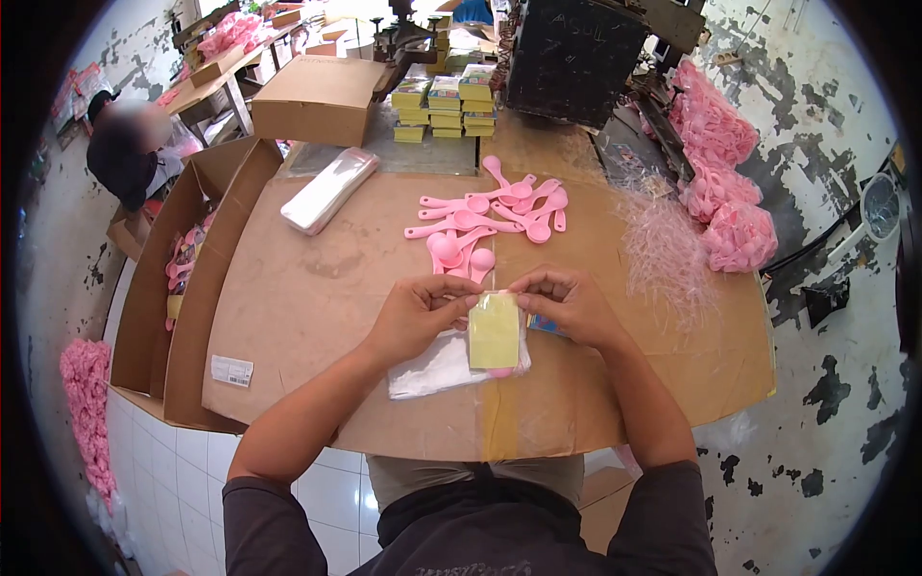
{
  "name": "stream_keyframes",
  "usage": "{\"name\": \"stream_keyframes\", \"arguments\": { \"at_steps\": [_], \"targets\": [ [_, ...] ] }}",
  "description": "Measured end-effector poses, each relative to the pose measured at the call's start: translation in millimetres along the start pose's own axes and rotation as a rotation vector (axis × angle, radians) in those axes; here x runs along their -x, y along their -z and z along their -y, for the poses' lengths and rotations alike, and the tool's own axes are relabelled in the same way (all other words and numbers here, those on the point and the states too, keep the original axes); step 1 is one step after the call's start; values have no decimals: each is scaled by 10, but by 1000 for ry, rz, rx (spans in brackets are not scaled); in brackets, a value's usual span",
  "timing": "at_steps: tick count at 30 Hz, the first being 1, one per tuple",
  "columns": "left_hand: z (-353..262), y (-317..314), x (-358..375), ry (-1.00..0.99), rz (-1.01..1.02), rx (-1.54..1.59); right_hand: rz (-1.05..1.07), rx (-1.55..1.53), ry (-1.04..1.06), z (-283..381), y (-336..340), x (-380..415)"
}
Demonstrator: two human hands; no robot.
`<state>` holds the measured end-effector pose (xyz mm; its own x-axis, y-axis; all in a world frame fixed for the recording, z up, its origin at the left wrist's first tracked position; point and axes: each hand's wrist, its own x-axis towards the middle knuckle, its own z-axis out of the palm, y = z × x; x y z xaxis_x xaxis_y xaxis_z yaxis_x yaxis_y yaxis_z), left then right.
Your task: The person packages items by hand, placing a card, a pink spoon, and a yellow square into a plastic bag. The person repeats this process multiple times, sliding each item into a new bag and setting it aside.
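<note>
Between my two hands hangs a small clear plastic bag with a yellow card [495,332] inside. My left hand [423,315] pinches the bag's top left corner, and my right hand [569,305] pinches the top right one. A bit of pink shows at the bag's lower edge; what it belongs to is mostly hidden. Under the bag lies a stack of clear plastic bags [423,372] on the cardboard-covered table [317,317]. A blue printed card [545,325] peeks out below my right hand. Just beyond my hands is a loose pile of pink measuring spoons [471,223].
A pack of clear bags [329,190] lies at the back left. Behind stand a closed carton [312,101], stacked yellow cards [444,101] and a black box [574,62]. An open carton [182,317] flanks the table's left side. Shredded plastic [672,250] lies right. Another person [130,158] works far left.
</note>
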<state>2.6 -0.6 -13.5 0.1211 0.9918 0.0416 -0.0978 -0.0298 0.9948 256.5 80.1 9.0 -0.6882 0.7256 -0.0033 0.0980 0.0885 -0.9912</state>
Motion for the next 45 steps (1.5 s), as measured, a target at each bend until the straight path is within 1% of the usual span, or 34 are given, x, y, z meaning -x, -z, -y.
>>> {"name": "stream_keyframes", "arguments": {
  "at_steps": [3,6,10,13,16,17,18,20,21,24,25,27,28,30,33,34,35,36,37,38,39,42,43,45],
  "targets": [
    [9,-40,56,-20,-27,2,-26,-120,75,-22,-68,15],
    [0,-19,32,-58,-31,-7,114,12,34,121,-115,81],
    [-88,-30,33,-139,-45,13,135,-21,24,-16,-65,53],
    [-151,-115,60,-178,-36,135,114,-57,32,9,-62,37],
    [-75,-51,55,-87,91,-69,71,-58,80,26,-64,36],
    [-36,14,30,-27,146,-67,43,-80,90,30,-62,35],
    [-93,45,33,-7,102,-62,13,-102,102,37,-58,31],
    [-257,102,19,24,15,-55,-109,201,31,113,104,34],
    [-296,191,-11,-54,-91,-33,-172,353,-6,155,213,55],
    [-455,614,-93,-294,-535,124,-178,803,97,227,495,167],
    [-469,847,-96,-448,-659,187,-163,833,93,224,570,210],
    [-757,1108,-57,-636,-876,376,-127,884,91,196,644,270],
    [-878,1113,-24,-695,-920,456,-117,898,97,186,645,290],
    [-824,1203,-93,-680,-997,612,-94,930,107,195,637,328],
    [-365,1154,-227,-490,-795,115,18,929,15,207,701,336],
    [-332,869,-201,-416,-717,-25,15,888,-7,179,703,322],
    [-211,707,-204,-391,-532,-132,10,846,-31,116,710,307],
    [-71,514,-174,-352,-432,-471,1,804,-55,73,725,298],
    [-194,270,-68,-317,-188,-557,-9,742,-88,67,737,286],
    [-72,124,-24,-359,-80,-609,-22,680,-122,70,737,272],
    [-28,-21,20,-465,-27,-784,-37,617,-157,72,736,274],
    [-18,-165,89,-475,24,-940,-58,597,-105,74,717,298],
    [45,-132,69,-469,49,-977,-82,632,-66,60,722,305],
    [90,-126,73,-402,55,-901,-126,697,21,33,715,293]
  ]
}}
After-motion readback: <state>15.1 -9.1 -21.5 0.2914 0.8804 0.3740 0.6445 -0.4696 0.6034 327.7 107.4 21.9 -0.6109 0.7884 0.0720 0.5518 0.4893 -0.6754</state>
